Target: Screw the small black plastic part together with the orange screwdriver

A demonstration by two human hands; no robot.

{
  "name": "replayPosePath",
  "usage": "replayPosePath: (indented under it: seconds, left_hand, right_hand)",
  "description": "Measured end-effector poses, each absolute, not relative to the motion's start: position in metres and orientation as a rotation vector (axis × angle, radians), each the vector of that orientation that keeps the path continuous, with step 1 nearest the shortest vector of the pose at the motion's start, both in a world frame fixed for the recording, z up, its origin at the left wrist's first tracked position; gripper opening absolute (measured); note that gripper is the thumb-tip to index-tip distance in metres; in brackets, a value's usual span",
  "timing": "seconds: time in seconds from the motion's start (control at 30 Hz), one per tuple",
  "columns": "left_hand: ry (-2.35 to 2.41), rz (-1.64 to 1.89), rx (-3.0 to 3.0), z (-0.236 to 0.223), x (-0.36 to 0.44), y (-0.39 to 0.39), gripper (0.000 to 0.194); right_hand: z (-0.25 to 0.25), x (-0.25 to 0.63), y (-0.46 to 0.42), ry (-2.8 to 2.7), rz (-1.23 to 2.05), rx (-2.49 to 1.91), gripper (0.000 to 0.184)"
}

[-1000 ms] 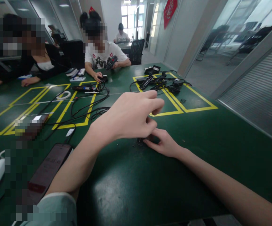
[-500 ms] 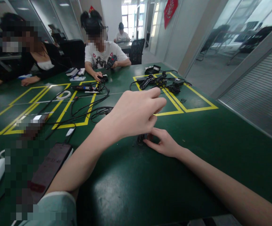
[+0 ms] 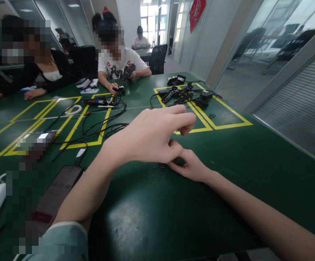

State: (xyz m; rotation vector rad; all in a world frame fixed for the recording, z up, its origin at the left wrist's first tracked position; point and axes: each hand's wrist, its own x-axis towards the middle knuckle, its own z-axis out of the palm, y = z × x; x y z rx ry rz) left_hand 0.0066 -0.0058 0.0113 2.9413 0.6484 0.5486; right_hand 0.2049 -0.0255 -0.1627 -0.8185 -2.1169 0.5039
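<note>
My left hand reaches in from the left over the table, back of the hand up, in front of my right hand's fingertips. Its fingers are curled, with a gap beside the thumb; whatever they hold is hidden under the palm. My right hand rests low on the table, thumb and index finger drawn together at a small thing behind my left hand. Only a faint rim of that small thing shows at the tabletop, so its kind cannot be told.
Black cables and devices lie at the back right of the green table. To the left are a phone, a white ring and more cable. Two people sit across the table; one holds a dark tool. Another sits farther back.
My left hand has turned slightly and its thumb has moved down, widening the gap to the fingers. It now covers the dark small thing that showed by my right fingertips. My right hand stays nearly still.
</note>
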Motion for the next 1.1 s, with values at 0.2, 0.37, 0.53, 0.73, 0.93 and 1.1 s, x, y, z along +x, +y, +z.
replayPosePath:
  seconds: [0.2,0.37,0.53,0.73,0.93,1.1]
  left_hand:
    - [0.498,0.518,2.854,0.0156,-0.0007,0.0,0.022]
    - [0.545,0.609,2.846,0.0127,0.0031,0.0007,0.013]
    - [0.443,0.434,2.803,0.0151,0.0028,-0.0026,0.012]
    - [0.444,0.468,2.794,0.014,0.0026,0.0,0.023]
    - [0.521,0.444,2.806,0.012,0.002,0.0013,0.019]
    - [0.45,0.388,2.805,0.0167,-0.0012,-0.0015,0.022]
  right_hand:
    - [-0.1574,0.2065,-0.0269,-2.162,0.512,-0.823,0.022]
    - [-0.1601,0.2063,-0.0266,-2.172,0.477,-0.815,0.024]
    - [-0.1625,0.2052,-0.0264,-2.137,0.415,-0.772,0.024]
    - [-0.1582,0.2036,-0.0292,-2.127,0.351,-0.765,0.032]
    - [-0.16,0.2045,-0.0295,-2.154,0.327,-0.761,0.035]
    - [-0.1599,0.2049,-0.0295,-2.157,0.328,-0.751,0.036]
